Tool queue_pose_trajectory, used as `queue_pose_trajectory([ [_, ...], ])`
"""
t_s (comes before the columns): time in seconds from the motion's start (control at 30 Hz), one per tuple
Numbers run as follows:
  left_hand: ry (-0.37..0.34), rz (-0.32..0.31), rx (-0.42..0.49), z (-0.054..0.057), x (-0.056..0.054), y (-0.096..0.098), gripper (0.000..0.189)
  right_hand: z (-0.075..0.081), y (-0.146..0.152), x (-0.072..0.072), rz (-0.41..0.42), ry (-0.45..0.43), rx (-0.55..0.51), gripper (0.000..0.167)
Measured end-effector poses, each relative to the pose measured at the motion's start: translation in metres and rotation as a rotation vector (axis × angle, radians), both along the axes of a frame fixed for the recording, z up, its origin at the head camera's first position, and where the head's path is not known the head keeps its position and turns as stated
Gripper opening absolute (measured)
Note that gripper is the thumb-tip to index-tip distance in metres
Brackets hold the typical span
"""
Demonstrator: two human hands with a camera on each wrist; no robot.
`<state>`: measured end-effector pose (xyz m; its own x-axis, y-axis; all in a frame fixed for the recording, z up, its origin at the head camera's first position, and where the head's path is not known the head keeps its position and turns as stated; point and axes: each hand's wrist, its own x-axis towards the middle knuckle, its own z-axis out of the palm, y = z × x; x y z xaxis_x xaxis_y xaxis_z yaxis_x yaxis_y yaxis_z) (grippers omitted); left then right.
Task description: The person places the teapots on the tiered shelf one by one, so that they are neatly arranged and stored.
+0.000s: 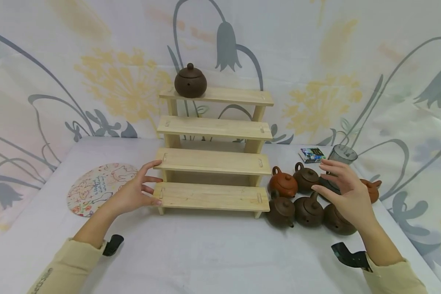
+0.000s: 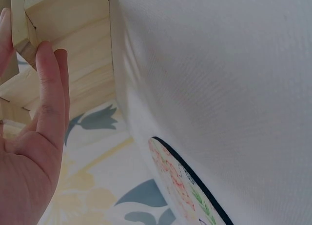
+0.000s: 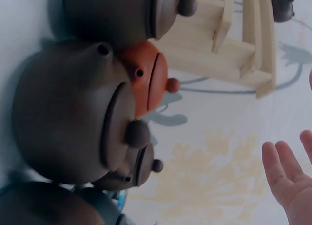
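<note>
A four-tier wooden display rack stands mid-table with a dark brown teapot on the left of its top tier. My left hand is at the rack's left side, thumb and fingers spread, fingertips right at the ends of the lower two boards. In the left wrist view, straight fingers lie along a board's corner. My right hand hovers with parted fingers over a group of teapots, partly hiding some. Among them are a dark teapot in front and a reddish-orange teapot beside the rack.
A round patterned mat lies left of the rack. At the back right, a small printed box sits beside a grey cup. A floral cloth hangs behind the white-covered table.
</note>
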<state>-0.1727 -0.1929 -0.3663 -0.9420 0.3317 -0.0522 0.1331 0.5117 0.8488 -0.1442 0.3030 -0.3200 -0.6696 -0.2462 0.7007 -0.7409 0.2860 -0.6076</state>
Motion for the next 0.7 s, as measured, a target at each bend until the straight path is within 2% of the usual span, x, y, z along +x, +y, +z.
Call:
queue_pose_trajectory([
  [0.1,0.001,0.001,-0.004,-0.001,0.000,0.000,0.105,-0.002,0.008,0.003,-0.047,-0.003,0.015,0.045],
  [0.27,0.003,-0.003,-0.003,-0.001,-0.001,0.000,0.104,-0.008,0.022,0.006,-0.171,-0.030,0.067,0.050],
  [0.4,0.002,-0.007,0.006,-0.001,0.000,0.000,0.104,-0.012,0.032,0.006,-0.223,-0.040,0.080,0.056],
  [0.5,0.003,-0.007,0.006,-0.001,0.000,-0.001,0.104,-0.015,0.041,0.004,-0.251,-0.023,0.095,0.053],
  [0.6,0.005,-0.008,0.007,-0.001,0.000,-0.001,0.104,-0.017,0.050,0.004,-0.300,-0.058,0.101,0.051],
  [0.63,0.003,-0.007,0.009,-0.001,0.000,0.000,0.104,-0.020,0.055,0.002,-0.283,-0.057,0.091,0.050],
  [0.7,0.002,-0.010,0.013,-0.001,0.000,0.000,0.103,-0.020,0.061,0.003,-0.325,-0.089,0.106,0.050],
])
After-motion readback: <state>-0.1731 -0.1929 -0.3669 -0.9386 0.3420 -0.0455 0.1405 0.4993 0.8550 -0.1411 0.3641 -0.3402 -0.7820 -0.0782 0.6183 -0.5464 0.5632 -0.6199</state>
